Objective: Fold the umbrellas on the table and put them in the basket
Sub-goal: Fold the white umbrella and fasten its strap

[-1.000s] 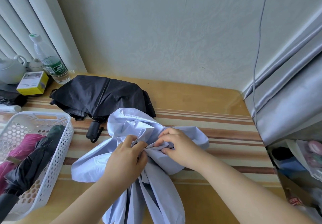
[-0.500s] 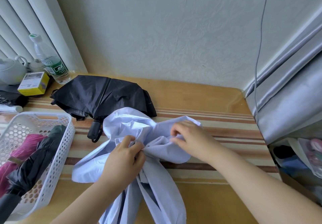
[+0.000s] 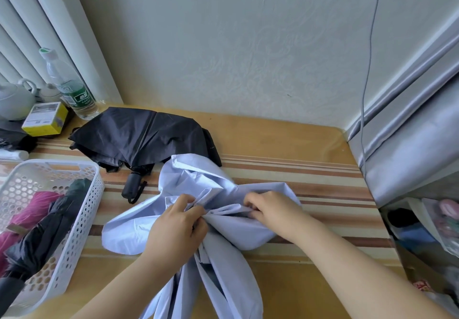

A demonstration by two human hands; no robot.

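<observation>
Pale blue fabric of the half-folded umbrella (image 3: 198, 184) is gathered on the striped table (image 3: 310, 182), left hand (image 3: 173, 231) and right hand (image 3: 270, 209) both curled, pinching its pleats.

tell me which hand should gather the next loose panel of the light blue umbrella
Probably the right hand: it pinches a fold at the centre, free to let go, while the left hand grips the bunched light blue umbrella.

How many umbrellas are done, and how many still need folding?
Two look done: a pink umbrella and a dark umbrella lie folded in the white basket. In hand: the left hand and right hand gather the light blue umbrella. Left: the black umbrella on the table.
</observation>
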